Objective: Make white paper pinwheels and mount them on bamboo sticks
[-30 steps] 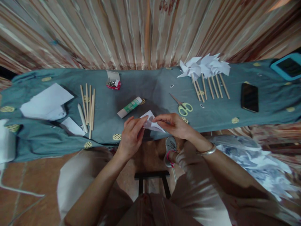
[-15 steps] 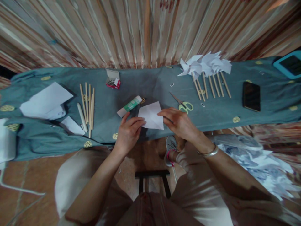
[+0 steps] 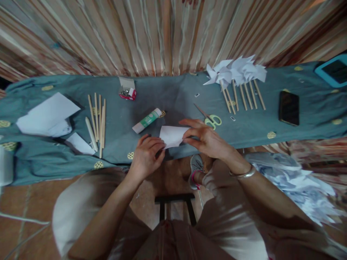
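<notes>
My left hand [image 3: 148,155] pinches the white paper sheet [image 3: 172,136] at its 8 o'clock corner, my right hand [image 3: 207,140] at its 3 o'clock edge, above the cloth-covered worktop [image 3: 173,94]. From the sheet, the glue stick [image 3: 146,120] lies at 10 o'clock, the scissors [image 3: 209,117] at 2.

From here I see a striped curtain [image 3: 168,39] hanging behind the cloth-covered surface [image 3: 173,86], tiled floor [image 3: 32,202] below, and dim light.
</notes>
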